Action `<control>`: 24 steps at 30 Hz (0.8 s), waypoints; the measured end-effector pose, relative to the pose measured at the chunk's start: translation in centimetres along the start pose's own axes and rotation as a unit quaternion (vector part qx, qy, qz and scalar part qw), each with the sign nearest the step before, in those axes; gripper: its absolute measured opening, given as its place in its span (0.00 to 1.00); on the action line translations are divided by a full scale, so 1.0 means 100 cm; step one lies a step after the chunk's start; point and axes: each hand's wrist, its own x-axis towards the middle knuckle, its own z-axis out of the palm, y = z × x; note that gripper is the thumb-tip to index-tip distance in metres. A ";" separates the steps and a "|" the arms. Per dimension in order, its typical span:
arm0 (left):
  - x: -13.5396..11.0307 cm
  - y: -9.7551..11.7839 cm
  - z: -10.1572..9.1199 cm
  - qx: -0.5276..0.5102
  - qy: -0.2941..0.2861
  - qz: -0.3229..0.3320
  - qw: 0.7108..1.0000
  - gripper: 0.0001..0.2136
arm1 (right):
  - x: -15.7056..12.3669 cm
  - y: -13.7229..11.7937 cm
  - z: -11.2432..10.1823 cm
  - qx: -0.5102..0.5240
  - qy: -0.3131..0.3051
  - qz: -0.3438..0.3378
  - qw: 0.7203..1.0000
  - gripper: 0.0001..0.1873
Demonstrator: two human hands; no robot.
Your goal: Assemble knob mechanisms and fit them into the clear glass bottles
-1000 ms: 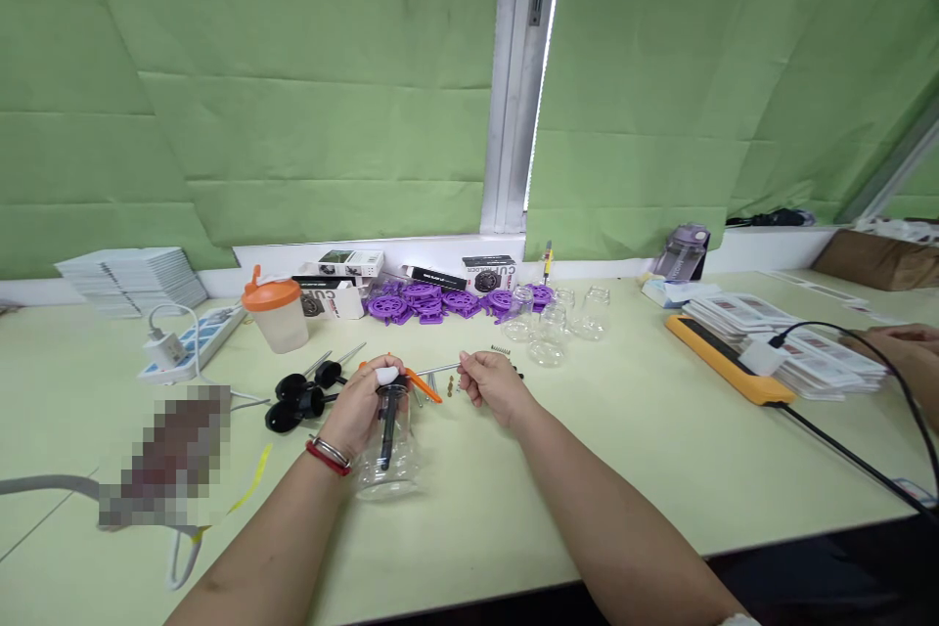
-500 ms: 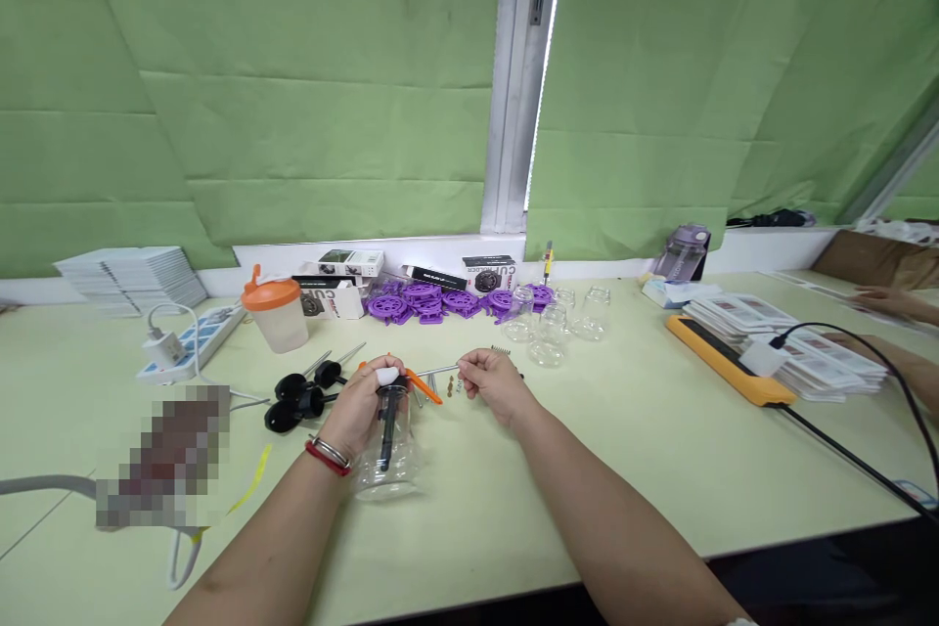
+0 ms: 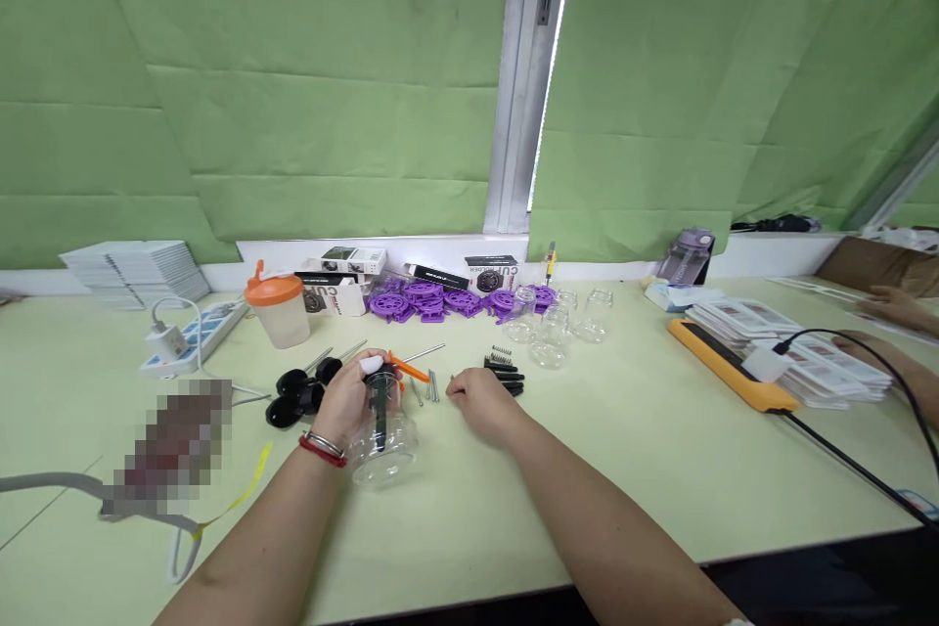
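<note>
Green sheeting [image 3: 323, 98] backed the site; pale tabletop [image 3: 623, 518] ran to a near edge at 6 o'clock, slanting up toward 4. Clock centred on the glass jar [image 3: 384, 455]. Black cup-shaped pieces [image 3: 299, 398] lay between 9 and 10. Left hand [image 3: 348, 401] closed round the jar's dark-topped neck; orange handle [image 3: 412, 369] jutted toward 1. Loose screws [image 3: 432, 386] at 2, between the hands. Right hand [image 3: 480, 401] near 3, fingers curled; could not tell whether they pinched anything. Slim black parts [image 3: 510, 376] just past it. Wide tabletop stretched between right forearm and orange power strip [image 3: 723, 367], also near 3.
</note>
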 end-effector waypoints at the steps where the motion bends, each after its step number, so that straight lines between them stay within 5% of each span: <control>1: 0.000 -0.001 -0.001 0.000 -0.001 -0.001 1.000 0.06 | -0.001 -0.003 0.002 -0.039 -0.020 0.008 0.999 0.12; 6: 0.001 -0.005 -0.003 0.003 -0.002 -0.002 1.000 0.07 | -0.001 -0.009 0.010 -0.145 -0.041 0.032 0.988 0.13; 24: 0.002 -0.006 -0.003 0.021 -0.001 0.015 1.000 0.07 | 0.008 0.000 0.019 -0.173 0.029 0.046 0.983 0.10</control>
